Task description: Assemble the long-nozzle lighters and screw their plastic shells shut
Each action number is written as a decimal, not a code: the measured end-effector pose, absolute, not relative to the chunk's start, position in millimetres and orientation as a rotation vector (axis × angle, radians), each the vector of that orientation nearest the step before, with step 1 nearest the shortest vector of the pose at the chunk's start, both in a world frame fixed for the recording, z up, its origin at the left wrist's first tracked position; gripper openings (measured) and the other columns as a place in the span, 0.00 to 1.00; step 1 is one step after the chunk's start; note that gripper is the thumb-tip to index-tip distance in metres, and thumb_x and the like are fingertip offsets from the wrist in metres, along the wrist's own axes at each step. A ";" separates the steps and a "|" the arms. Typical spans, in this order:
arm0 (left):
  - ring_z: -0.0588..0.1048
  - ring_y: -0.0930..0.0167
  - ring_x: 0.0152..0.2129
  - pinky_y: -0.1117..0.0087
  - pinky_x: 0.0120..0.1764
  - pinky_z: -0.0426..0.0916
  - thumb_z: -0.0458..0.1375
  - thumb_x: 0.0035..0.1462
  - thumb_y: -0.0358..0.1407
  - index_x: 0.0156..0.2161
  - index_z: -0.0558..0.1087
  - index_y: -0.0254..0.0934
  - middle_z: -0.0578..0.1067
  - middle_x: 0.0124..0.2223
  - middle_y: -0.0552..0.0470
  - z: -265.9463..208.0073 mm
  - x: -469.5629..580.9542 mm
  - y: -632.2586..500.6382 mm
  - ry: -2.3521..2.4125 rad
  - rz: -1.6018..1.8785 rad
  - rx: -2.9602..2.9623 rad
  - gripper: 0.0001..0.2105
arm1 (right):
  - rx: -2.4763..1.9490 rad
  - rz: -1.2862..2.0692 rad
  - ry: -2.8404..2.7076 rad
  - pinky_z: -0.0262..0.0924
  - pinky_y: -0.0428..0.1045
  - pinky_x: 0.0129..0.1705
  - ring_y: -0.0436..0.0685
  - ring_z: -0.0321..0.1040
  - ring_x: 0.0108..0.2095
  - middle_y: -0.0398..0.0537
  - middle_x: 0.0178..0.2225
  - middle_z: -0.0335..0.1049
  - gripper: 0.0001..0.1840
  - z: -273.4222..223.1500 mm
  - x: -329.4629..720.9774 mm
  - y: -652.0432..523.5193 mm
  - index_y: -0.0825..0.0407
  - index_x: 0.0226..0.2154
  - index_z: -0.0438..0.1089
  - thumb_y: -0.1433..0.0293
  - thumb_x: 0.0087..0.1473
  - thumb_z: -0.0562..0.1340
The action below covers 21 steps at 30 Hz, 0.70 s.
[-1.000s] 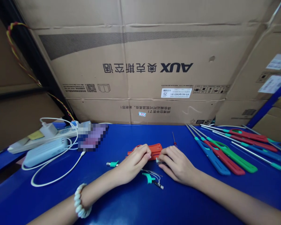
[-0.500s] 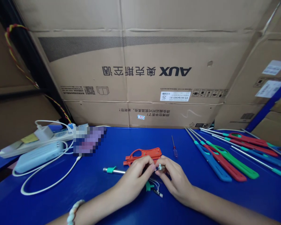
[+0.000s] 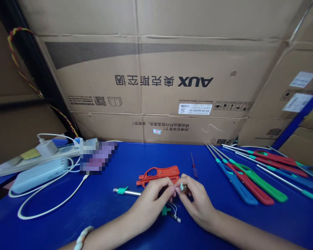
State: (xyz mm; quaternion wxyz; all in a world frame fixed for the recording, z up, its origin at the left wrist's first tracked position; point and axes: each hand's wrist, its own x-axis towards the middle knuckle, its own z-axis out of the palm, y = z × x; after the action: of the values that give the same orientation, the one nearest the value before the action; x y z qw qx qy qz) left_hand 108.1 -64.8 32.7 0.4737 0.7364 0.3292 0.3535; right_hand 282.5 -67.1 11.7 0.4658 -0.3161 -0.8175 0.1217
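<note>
Two fingertips of my left hand (image 3: 153,201) are pinched together, and what they hold is too small to make out. My right hand (image 3: 198,201) is closed around a small brownish lighter fuel tank (image 3: 183,188) with a pale teal top. The fingertips of both hands meet beside it. Just behind them lie the orange-red lighter casing halves (image 3: 159,172). A metal lighter tube (image 3: 131,192) with a green clip sticks out to the left from under my left hand. Below the fingers rest a green part (image 3: 166,210) and thin white wires (image 3: 175,209).
A small screwdriver (image 3: 194,168) lies behind my right hand. Several long-necked lighters (image 3: 250,180) in blue, red and green fan out at right. At left are a power bank (image 3: 40,173), a power strip (image 3: 65,151) and white cables. A cardboard wall (image 3: 156,59) closes off the back.
My right hand and the fuel tank have shifted slightly right and down. My left fingertips have moved closer to the right ones. The camera view has moved a little.
</note>
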 end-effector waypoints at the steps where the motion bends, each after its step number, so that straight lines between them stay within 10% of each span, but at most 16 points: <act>1: 0.64 0.74 0.26 0.75 0.32 0.58 0.50 0.64 0.40 0.29 0.66 0.34 0.66 0.28 0.55 31.7 108.5 -64.8 0.798 0.880 1.790 0.14 | -0.778 0.303 -2.010 0.56 0.45 0.29 0.51 0.59 0.26 0.41 0.26 0.61 0.06 11.5 282.6 -67.2 0.50 0.34 0.61 0.76 0.59 0.53; 8: 0.60 0.74 0.24 0.75 0.28 0.54 0.48 0.65 0.42 0.28 0.63 0.35 0.62 0.25 0.57 33.8 103.1 -61.5 0.843 0.964 1.801 0.16 | -0.774 0.352 -2.094 0.61 0.49 0.43 0.55 0.65 0.40 0.50 0.39 0.66 0.11 21.6 283.8 -69.0 0.50 0.45 0.61 0.75 0.62 0.49; 21: 0.66 0.71 0.28 0.72 0.35 0.57 0.47 0.65 0.37 0.29 0.65 0.36 0.69 0.29 0.55 37.3 97.7 -62.0 0.903 0.892 2.077 0.13 | -0.842 0.119 -2.204 0.63 0.52 0.38 0.58 0.66 0.35 0.50 0.34 0.68 0.08 18.0 287.4 -70.6 0.51 0.41 0.61 0.72 0.63 0.48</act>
State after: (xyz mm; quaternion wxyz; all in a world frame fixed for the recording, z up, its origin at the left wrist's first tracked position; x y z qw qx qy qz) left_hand 97.7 -62.0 37.3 0.3465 0.8004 0.3481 0.3437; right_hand 287.4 -70.6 18.0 0.3798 -0.3297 -0.8631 0.0465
